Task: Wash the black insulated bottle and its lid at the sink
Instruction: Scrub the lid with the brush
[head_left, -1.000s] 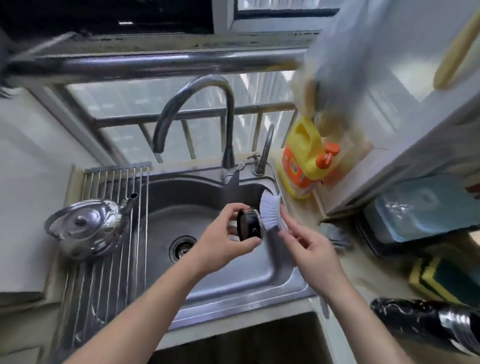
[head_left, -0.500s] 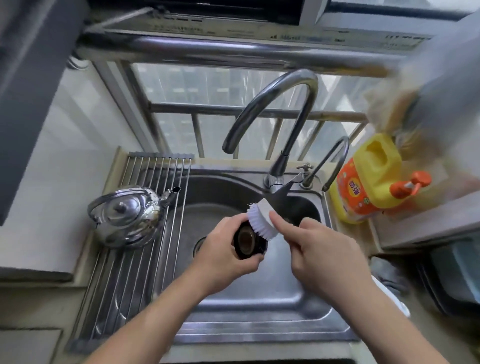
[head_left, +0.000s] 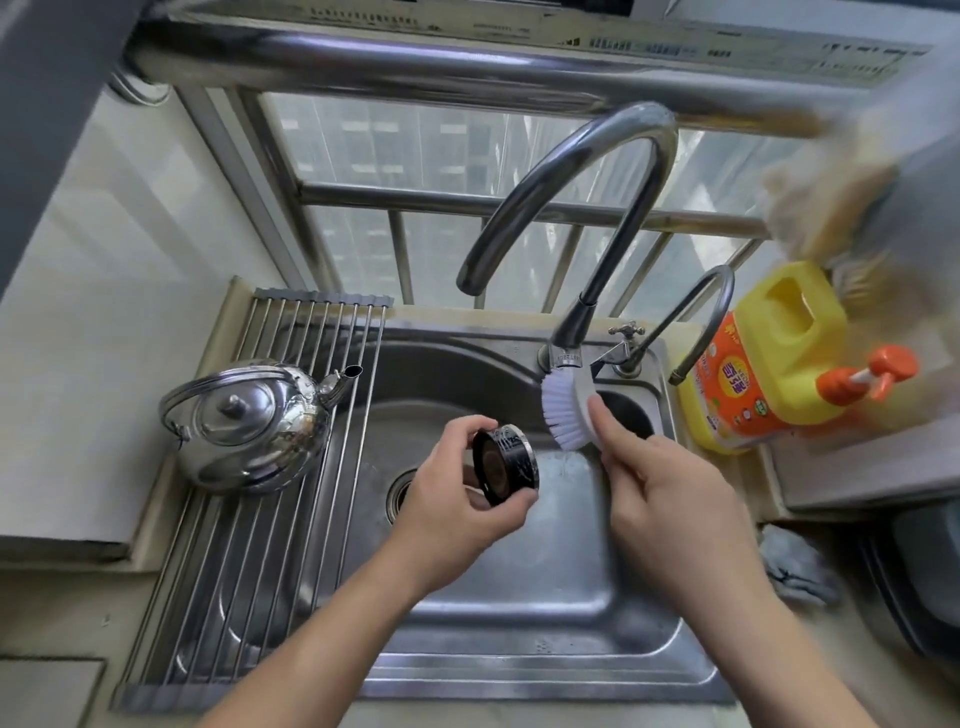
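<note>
Lid scrubbing over the sink (head_left: 519, 649): the left hand (head_left: 457, 512) curls its fingers around the black lid (head_left: 506, 465); the right hand (head_left: 670, 499) grips the brush (head_left: 566, 413), held just beside it (bottle unseen). Rotating the lid should let bristles reach its rim.

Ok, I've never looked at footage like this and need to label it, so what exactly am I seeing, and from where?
There is no machine here: a person wears a camera on the head, looking down at their own bare hands over a steel sink. The left hand holds the bottle's black lid. The right hand holds a white-bristled brush, just apart from the lid. A tall faucet arches above. A shiny kettle sits on the drying rack at left, and a yellow detergent jug stands at right. The bottle itself is not in view.
</note>
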